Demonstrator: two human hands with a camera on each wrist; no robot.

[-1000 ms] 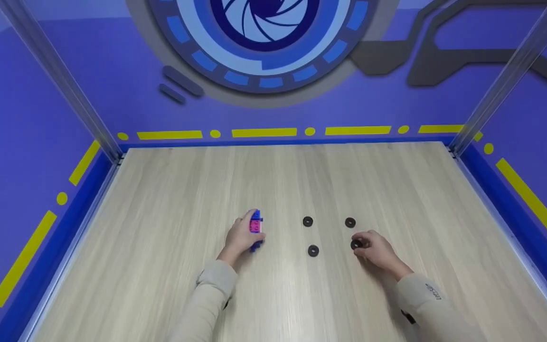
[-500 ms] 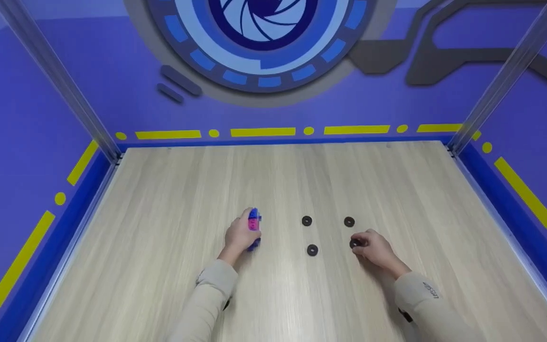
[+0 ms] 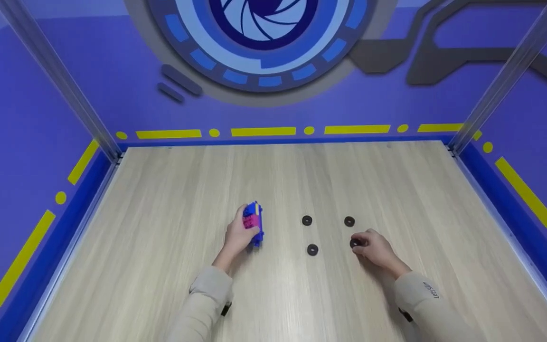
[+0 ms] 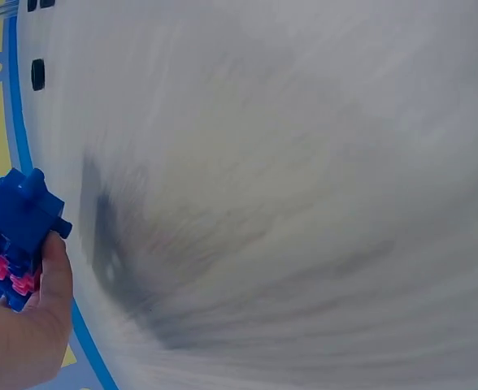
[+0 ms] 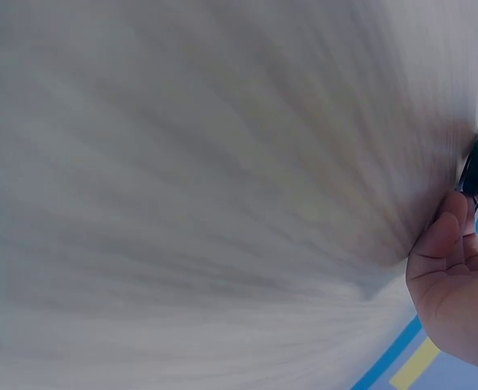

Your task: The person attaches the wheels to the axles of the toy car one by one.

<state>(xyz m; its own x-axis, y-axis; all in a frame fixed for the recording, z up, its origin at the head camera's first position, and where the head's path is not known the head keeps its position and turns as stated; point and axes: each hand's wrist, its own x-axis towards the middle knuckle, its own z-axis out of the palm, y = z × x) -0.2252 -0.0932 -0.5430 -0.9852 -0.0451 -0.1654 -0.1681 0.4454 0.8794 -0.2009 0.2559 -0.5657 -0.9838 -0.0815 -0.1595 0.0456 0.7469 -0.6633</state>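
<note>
My left hand [image 3: 238, 236] grips a blue and pink building-block car body [image 3: 252, 220] with a yellow strip, lifted over the table. Studs and short side pegs show on the blue block body [image 4: 21, 210] in the left wrist view, where the thumb lies along it. Over on the right, my right hand [image 3: 378, 250] pinches a small black wheel [image 3: 353, 242] between thumb and fingers, at the tabletop. The right wrist view has that dark wheel [image 5: 473, 169] at its right edge, partly hidden by the fingers.
Between the hands lie three more black wheels: one at the back left [image 3: 307, 220], one at the back right [image 3: 349, 221], one nearer [image 3: 312, 250]. The wooden table [image 3: 183, 190] ends at a blue printed back wall [image 3: 273, 116] and side walls.
My left hand has raised and turned the block car body, so more of its blue and pink side and a yellow strip show. The right hand stays at the black wheel.
</note>
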